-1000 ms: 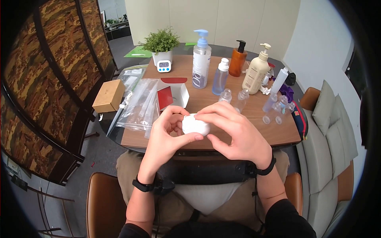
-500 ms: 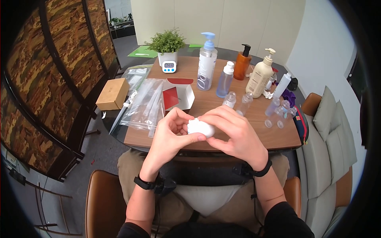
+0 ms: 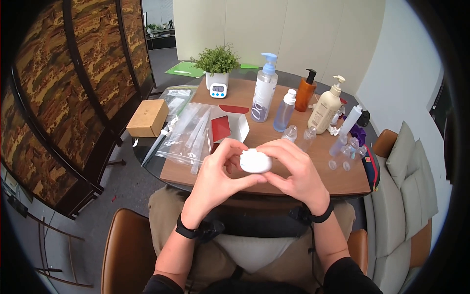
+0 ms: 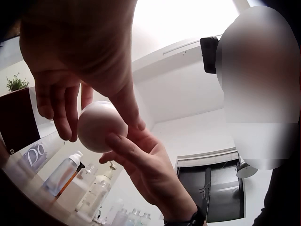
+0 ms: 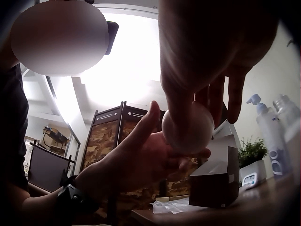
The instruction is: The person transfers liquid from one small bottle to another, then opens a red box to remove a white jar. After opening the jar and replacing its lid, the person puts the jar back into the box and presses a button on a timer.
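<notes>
A smooth white rounded object [image 3: 255, 161] is held between both hands, above the near edge of the table. My left hand [image 3: 215, 172] curves round its left side, fingers at the far edge and thumb low along the near side. From the right, my right hand [image 3: 299, 171] pinches it, fingers over the top and thumb beneath. The left wrist view shows the white object [image 4: 101, 127] as a plain round face, with the right thumb pressed on it. In the right wrist view, the left hand [image 5: 136, 155] has its fingers under the object.
An opened red-and-white box [image 3: 240, 128] and clear plastic bags [image 3: 188, 134] lie left on the table [image 3: 323, 179]. Several pump bottles stand behind, including a tall blue-topped one [image 3: 264, 95]. Small clear bottles [image 3: 307, 139] are at the right, a brown box [image 3: 148, 117] at far left.
The head view has tilted, so the table sits lower in it. Both hands still hold the white object, which has turned to show a flatter, rounder face as the left thumb shifted below it.
</notes>
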The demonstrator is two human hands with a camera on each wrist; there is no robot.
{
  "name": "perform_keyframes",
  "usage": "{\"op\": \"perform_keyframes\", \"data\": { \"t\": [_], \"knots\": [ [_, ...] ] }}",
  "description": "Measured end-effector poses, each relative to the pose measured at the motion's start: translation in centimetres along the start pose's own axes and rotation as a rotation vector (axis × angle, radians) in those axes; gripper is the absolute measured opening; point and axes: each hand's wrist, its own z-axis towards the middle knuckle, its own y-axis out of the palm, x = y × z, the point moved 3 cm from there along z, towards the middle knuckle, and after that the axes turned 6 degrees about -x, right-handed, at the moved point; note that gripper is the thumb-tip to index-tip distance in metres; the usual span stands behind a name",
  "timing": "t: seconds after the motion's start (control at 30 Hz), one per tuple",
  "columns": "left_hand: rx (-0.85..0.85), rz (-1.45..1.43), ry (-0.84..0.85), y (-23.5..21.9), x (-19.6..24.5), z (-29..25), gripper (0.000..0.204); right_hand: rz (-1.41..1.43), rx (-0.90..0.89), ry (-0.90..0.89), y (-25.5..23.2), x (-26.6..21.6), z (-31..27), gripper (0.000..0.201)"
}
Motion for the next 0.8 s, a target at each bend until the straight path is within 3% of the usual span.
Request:
{"op": "perform_keyframes", "data": {
  "t": [0.07,0.1,0.13,0.2,0.3,0.73,0.8],
  "knots": [
    [-0.011,0.265,0.197,-0.1,1.1,0.0,0.061,0.021,0.019,0.053,-0.2,0.1,-0.1,0.049],
    [0.039,0.317,0.219,0.0,0.8,-0.1,0.060,0.019,0.021,0.052,-0.3,0.0,-0.2,0.049],
    [0.038,0.318,0.221,-0.1,0.7,0.1,0.060,0.093,0.000,0.099,-0.4,0.1,-0.2,0.048],
    [0.086,0.392,0.457,-0.3,1.1,0.1,0.057,0.166,-0.019,0.146,-0.6,0.2,-0.3,0.046],
    [0.086,0.421,0.557,-0.5,1.7,-0.4,0.052,0.255,-0.030,0.136,-0.9,0.4,-0.3,0.045],
    [0.057,0.415,0.572,-0.2,2.8,-0.9,0.049,0.209,0.004,0.095,-1.6,-0.5,-0.8,0.047],
    [0.058,0.453,0.603,-0.4,2.6,-0.7,0.059,0.211,0.013,0.090,-1.5,-0.5,-0.6,0.048]
  ]
}}
